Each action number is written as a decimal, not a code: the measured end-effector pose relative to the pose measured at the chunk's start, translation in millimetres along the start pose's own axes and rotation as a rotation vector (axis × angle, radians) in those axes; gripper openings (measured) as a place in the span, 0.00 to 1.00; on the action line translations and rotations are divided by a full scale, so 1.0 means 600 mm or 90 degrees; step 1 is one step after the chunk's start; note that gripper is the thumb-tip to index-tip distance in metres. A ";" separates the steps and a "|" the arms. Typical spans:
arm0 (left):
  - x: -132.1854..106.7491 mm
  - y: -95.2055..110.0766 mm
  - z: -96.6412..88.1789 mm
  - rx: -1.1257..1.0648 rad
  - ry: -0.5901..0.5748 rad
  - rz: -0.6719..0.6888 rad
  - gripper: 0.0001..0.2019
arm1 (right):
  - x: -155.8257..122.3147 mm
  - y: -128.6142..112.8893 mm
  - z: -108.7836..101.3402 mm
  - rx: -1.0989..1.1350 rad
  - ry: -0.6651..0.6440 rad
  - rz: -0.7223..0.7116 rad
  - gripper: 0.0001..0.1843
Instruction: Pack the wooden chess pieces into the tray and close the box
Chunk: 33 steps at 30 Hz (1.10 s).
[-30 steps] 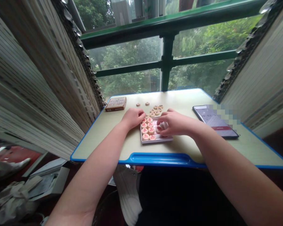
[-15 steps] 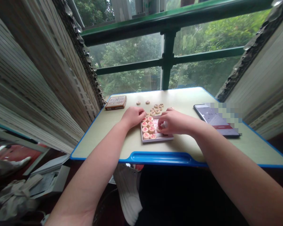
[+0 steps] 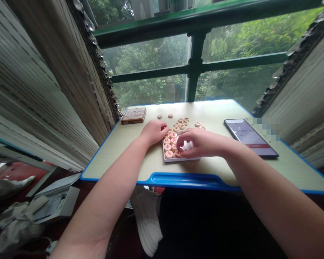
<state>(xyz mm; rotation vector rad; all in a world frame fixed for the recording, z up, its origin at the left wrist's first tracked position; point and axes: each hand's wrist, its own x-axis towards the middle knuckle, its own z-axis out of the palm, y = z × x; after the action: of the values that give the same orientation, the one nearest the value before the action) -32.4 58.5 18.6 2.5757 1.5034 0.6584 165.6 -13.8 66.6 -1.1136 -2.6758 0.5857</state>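
A shallow white box point(image 3: 182, 160) holds round wooden Chinese chess pieces point(image 3: 167, 147) with red characters, set in rows on its left side. My left hand point(image 3: 154, 131) is at the box's far left corner, its fingers bent closed over the edge beside the pieces. My right hand point(image 3: 201, 142) reaches over the box from the right. Between its thumb and fingers is a red-marked chess piece point(image 3: 179, 153), low at the near edge of the second column. The right hand covers much of the box's right side.
Several dark-marked chess pieces point(image 3: 181, 126) lie just beyond the box, with another piece point(image 3: 198, 124) to their right. A brown lidded box point(image 3: 133, 115) sits at the far left. On the right lies a phone point(image 3: 248, 138). The table's blue trough point(image 3: 183, 178) runs along the near edge.
My right hand has moved left and toward me inside the box, bringing a chess piece to the near end of the second column. My left hand stays at the corner.
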 end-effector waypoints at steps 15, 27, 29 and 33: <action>-0.001 0.002 -0.003 0.009 -0.001 0.008 0.14 | 0.001 -0.005 0.001 0.011 -0.034 0.040 0.09; -0.002 0.004 -0.004 0.001 -0.011 -0.003 0.15 | 0.003 0.000 0.005 0.006 -0.037 0.057 0.08; -0.001 0.004 -0.003 0.003 -0.011 -0.003 0.15 | 0.003 -0.003 0.004 0.008 -0.035 0.055 0.07; -0.002 0.004 -0.004 0.000 -0.009 0.000 0.15 | 0.003 -0.005 0.001 0.014 -0.031 0.064 0.07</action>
<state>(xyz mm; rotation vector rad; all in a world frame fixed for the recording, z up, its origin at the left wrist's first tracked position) -31.9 56.1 20.9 2.5758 1.4990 0.6388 162.2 -14.6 67.5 -1.2485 -2.6592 0.6650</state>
